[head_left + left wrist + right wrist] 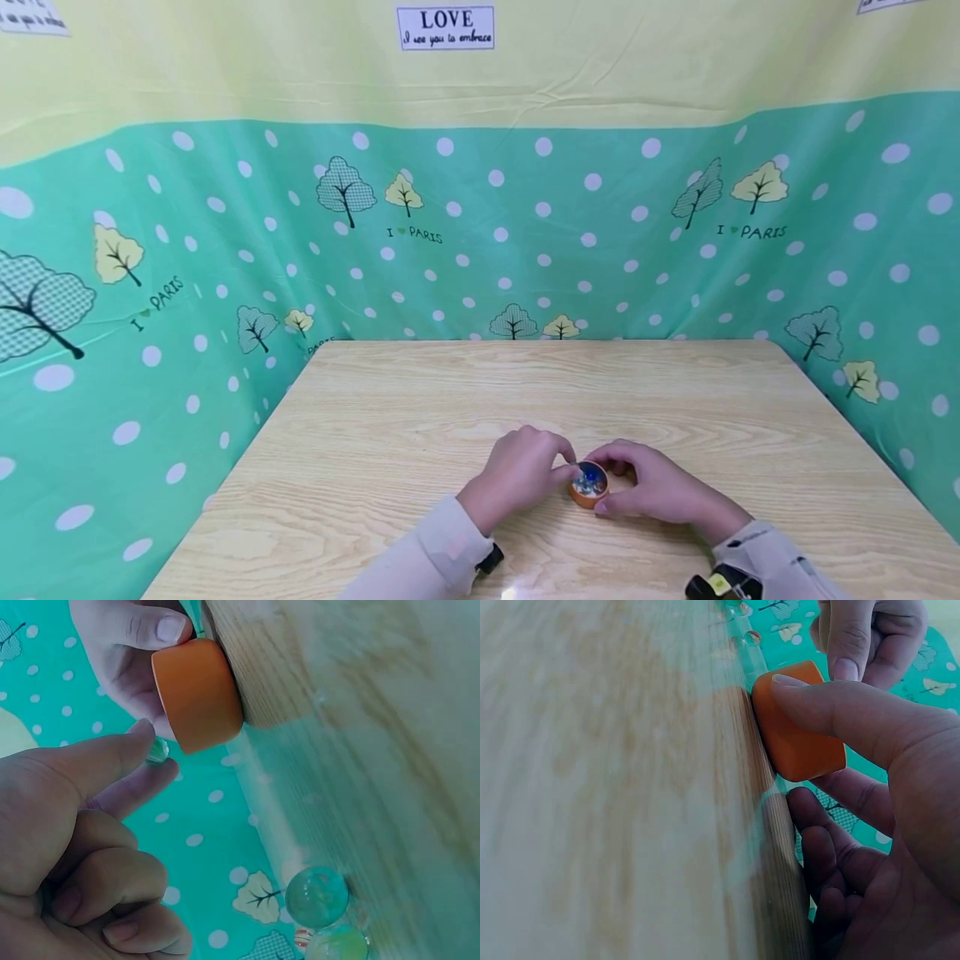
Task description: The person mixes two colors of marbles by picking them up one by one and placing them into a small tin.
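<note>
Pinching a small, clear, glassy marble (158, 751) between thumb and forefinger, the left hand (521, 472) stood beside the rim of a round orange cup (581, 500) of coloured glassy pieces (592, 478) on the pale wood-grain table (375, 408); the right hand (660, 486) had thumb and fingers clamped around the cup.

Bright, plain orange on the cup (199, 697), vivid blue among the marbles (592, 477) inside! Pale glassy green on the glass marble (157, 751) beside it. Over to the table (375, 417): light tan, streaked with wood grain. And now teal-green, white-dotted, with checked trees and yellow ones, across the cloth (468, 279); pale yellow up top. Off-white on the sleeves (438, 550).
</note>
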`<action>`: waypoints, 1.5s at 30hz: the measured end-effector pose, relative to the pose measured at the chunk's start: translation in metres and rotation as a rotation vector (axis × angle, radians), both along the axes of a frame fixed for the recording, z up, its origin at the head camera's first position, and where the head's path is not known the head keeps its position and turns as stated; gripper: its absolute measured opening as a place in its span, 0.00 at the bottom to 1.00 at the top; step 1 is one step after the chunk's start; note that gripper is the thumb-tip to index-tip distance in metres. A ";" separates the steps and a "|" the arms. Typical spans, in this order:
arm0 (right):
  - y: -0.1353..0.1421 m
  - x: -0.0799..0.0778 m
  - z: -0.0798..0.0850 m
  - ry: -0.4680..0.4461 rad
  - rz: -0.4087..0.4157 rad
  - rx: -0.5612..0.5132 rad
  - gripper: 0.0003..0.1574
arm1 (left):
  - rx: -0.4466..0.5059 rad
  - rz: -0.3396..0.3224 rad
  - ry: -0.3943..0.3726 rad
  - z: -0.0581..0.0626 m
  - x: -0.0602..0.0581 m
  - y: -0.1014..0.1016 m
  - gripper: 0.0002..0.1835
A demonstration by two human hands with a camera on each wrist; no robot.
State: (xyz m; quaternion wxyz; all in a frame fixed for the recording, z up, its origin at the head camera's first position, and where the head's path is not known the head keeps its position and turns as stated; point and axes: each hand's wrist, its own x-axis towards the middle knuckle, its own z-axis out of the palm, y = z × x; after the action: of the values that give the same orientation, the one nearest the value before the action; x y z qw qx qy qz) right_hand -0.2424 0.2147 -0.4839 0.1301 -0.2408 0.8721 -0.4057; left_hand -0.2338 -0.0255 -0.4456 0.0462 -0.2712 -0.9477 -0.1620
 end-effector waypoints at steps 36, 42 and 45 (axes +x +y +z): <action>-0.001 0.000 0.000 -0.019 -0.003 -0.015 0.31 | -0.023 -0.027 0.017 -0.003 0.001 0.003 0.09; 0.000 0.000 0.000 -0.021 0.002 -0.022 0.32 | -0.037 -0.021 0.018 -0.002 0.002 0.004 0.10; 0.000 0.000 0.000 -0.016 0.004 -0.023 0.32 | -0.037 -0.022 0.018 -0.001 0.002 0.004 0.10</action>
State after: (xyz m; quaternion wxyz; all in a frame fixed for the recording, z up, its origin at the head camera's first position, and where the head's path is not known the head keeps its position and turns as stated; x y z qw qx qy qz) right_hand -0.2427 0.2144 -0.4843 0.1350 -0.2409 0.8659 -0.4172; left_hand -0.2315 -0.0219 -0.4470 0.0480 -0.2837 -0.9470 -0.1426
